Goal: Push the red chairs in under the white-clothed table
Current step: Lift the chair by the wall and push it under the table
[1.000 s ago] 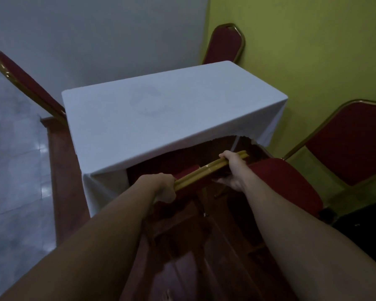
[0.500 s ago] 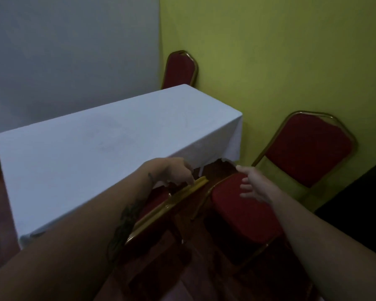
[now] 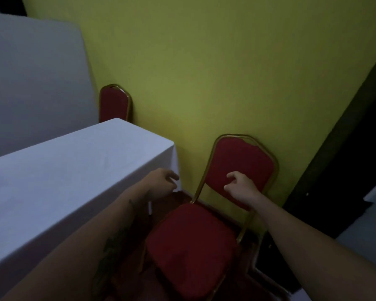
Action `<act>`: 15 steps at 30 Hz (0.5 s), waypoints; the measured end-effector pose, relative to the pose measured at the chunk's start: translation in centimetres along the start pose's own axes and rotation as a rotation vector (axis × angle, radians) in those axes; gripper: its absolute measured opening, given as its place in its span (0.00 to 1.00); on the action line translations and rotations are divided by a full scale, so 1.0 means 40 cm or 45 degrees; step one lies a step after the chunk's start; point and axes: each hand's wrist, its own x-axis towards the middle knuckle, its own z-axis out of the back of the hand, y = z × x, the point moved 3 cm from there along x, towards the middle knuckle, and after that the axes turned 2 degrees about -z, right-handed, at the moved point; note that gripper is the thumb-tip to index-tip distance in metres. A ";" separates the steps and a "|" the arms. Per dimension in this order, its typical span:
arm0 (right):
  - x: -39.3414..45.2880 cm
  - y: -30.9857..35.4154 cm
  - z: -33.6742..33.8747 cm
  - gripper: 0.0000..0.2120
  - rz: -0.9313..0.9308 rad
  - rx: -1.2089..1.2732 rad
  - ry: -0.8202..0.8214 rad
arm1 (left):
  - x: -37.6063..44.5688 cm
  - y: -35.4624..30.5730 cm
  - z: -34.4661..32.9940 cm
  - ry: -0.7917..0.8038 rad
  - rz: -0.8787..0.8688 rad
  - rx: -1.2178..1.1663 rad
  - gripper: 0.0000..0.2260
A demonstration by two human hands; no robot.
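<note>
Neither hand grips anything: the left hand (image 3: 161, 183) hangs with fingers loosely curled and parted over the near corner of the white-clothed table (image 3: 59, 170), and the right hand (image 3: 240, 186) is held out, fingers half-bent and apart, in front of the backrest of the nearer red chair (image 3: 193, 242), with no clear contact visible. Half a second ago the left hand lay on the gold top rail of another chair at the table's edge; that rail is now out of sight and the hand has lifted clear. The right hand, then reaching above the seat, has advanced to the backrest. The view has swung to the right, so the table now occupies the left of the frame and the yellow-green wall (image 3: 226, 72) fills most of the rest. The nearer red chair stands beside the table's right end, seat fully exposed and turned at an angle, its gold-framed back close against the wall; it is not under the cloth. A second red chair (image 3: 114, 104) shows only its backrest behind the table's far corner, by the wall. Lighting is dim and edges are blurred.
</note>
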 end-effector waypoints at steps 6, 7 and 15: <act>0.157 -0.106 0.172 0.27 -0.056 -0.077 -0.079 | 0.194 -0.190 -0.100 0.056 -0.046 -0.224 0.16; 0.181 -0.118 0.193 0.27 -0.071 -0.076 -0.083 | 0.227 -0.217 -0.111 0.056 -0.058 -0.236 0.15; 0.364 -0.175 0.301 0.33 -0.165 -0.149 -0.103 | 0.513 -0.332 -0.177 0.100 -0.147 -0.234 0.12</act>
